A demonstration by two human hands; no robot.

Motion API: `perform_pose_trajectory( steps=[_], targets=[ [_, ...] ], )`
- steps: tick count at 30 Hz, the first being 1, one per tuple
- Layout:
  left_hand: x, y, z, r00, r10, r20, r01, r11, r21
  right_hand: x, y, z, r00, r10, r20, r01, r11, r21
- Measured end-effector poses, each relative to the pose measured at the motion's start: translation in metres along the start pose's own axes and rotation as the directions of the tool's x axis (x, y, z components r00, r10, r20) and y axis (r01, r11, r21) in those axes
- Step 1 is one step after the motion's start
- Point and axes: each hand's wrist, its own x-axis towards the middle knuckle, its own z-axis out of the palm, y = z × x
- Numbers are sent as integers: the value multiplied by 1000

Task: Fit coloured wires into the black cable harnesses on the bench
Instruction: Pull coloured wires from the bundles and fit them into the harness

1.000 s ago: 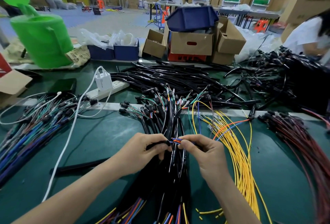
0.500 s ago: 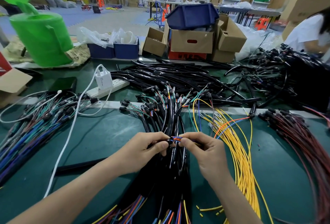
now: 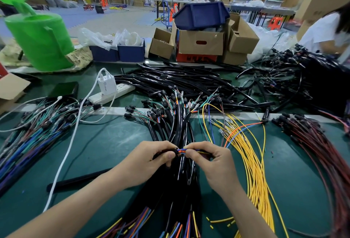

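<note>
As a worker bends over a green table (image 3: pixel 106 143) strewn with cabling, the left hand (image 3: pixel 149 163) is clamped, fingers curled, on the end of one black cable harness (image 3: pixel 163 154). The right hand (image 3: pixel 214 163) pinches a short run of orange and blue wires (image 3: pixel 182 150) between thumb and forefinger, right at the harness mouth. The two hands almost meet above a thick sheaf of black harnesses (image 3: pixel 181 129) running away from the worker down the middle of the table. A fan of loose yellow wires (image 3: pixel 251 165) lies just to the right, with dark red wires (image 3: pixel 322 152) farther out. The step in hand appears to be feeding the wire ends into the black sleeve. Done well, it probably calls for a firm left-hand grip close to the opening, so the soft tube does not buckle. The right-hand pinch is best placed near the wire tips, so they go in together and straight, pushed along the line of the sleeve rather than across it. The orange and blue strands trail off to the right over the yellow pile, where a snag could drag them back. How far the wires already sit inside the harness cannot be told, since the fingers hide the joint.
</note>
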Motion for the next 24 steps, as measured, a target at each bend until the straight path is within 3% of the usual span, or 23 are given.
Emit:
perform_pose_trajectory(
  steps=[11, 19, 24],
  targets=[
    [2, 3, -4, 997, 31, 69, -39, 993, 112, 0, 0, -2, 994, -100, 44, 107, 975, -193],
    [1, 7, 2, 997, -82, 12, 83, 996, -36, -1, 1, 5, 931, -364, -15, 327, 854, -404],
    [0, 12, 7, 986, -167, 4, 165, 968, -187, -2, 4, 6, 900, -435, -20, 376, 799, -469]
  ],
)
